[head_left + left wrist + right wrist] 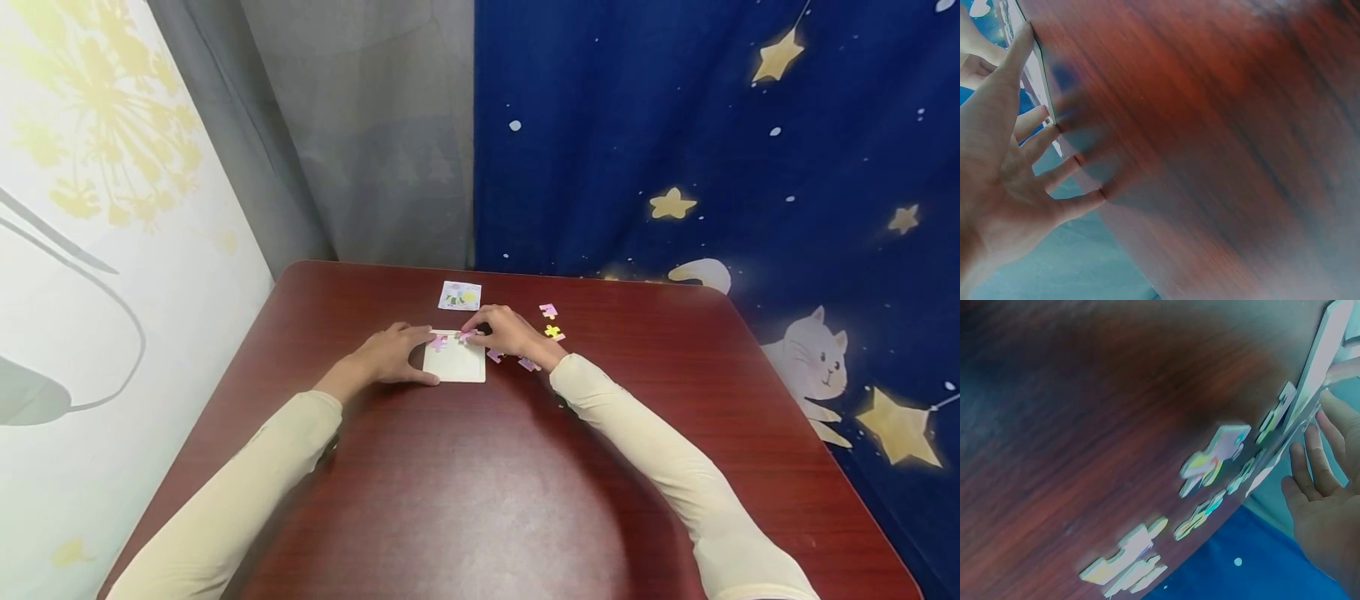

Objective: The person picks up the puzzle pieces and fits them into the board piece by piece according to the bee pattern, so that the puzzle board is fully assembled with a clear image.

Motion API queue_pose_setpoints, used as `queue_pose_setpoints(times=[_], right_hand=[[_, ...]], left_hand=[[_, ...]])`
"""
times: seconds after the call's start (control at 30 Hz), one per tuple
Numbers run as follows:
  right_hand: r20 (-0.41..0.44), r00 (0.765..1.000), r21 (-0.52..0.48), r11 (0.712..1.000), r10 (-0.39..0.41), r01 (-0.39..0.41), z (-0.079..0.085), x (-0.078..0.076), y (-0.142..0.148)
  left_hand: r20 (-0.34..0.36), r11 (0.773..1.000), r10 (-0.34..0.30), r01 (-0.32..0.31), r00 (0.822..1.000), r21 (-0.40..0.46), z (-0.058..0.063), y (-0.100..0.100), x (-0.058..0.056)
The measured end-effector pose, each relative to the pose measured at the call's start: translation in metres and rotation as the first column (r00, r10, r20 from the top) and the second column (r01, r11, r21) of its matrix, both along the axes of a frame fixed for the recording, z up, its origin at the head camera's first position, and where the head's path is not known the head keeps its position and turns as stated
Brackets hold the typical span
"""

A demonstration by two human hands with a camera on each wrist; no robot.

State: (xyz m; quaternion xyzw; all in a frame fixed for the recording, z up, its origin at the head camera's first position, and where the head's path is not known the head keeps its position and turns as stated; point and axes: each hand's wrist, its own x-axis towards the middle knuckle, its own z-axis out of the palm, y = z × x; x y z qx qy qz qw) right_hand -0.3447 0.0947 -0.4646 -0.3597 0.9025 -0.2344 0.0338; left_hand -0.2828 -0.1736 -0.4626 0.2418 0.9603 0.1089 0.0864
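Observation:
A pale square puzzle tray (459, 368) lies on the table, with a pink puzzle piece (438, 342) in its upper left corner. My left hand (387, 354) rests along the tray's left side, fingers spread and fairly straight. In the left wrist view its thumb (1021, 47) and foremost fingers touch the tray's edge. At the tray's upper right, the right hand (512, 332) pinches another puzzle piece (467, 336) between thumb and fingers; the fingers partly cover it. Several loose pieces lie to the right, among them a pink one (1225, 447) in the right wrist view.
Behind the tray lies a small picture card (460, 295). A yellow piece (554, 332) and a pink piece (549, 311) are beyond the right wrist. The dark red table (480, 483) backs onto grey and blue curtains (600, 167).

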Motion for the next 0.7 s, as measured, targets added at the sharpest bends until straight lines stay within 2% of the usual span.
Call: queue_pose_setpoints(times=[0.37,0.7], right_hand=[[-0.049,0.997,-0.013,0.998,0.059,-0.06,-0.003,0.002,-0.013],[-0.058,0.996,0.002,0.998,0.067,-0.067,-0.005,0.005,-0.019]], left_hand=[[0.001,1.0,-0.009,0.009,1.0,0.021,0.001,0.0,0.0],[-0.013,1.0,-0.012,0.012,1.0,0.023,0.002,0.0,0.001]])
